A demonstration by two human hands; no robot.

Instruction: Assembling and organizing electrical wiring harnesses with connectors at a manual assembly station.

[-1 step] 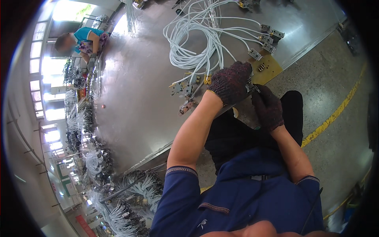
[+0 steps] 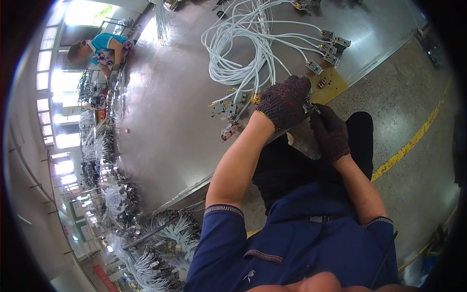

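Observation:
Both my hands wear dark knit gloves and meet at the near edge of a steel table [image 2: 170, 126]. My left hand [image 2: 284, 102] is closed around a small metal connector [image 2: 310, 106] at the end of a white cable. The fingertips of my right hand [image 2: 331, 132] pinch the same connector from the right. A big loose bundle of white cables [image 2: 243, 48] lies on the table beyond my hands. Its ends carry grey connector blocks [image 2: 331, 46]. More connectors [image 2: 226, 109] lie just left of my left hand.
A yellow pad [image 2: 333, 83] sits on the table edge behind my hands. Another person [image 2: 102, 48] works at the far left end of the table. Racks of finished wire harnesses [image 2: 146, 243] stand at the lower left. A yellow line [image 2: 413, 141] crosses the concrete floor on the right.

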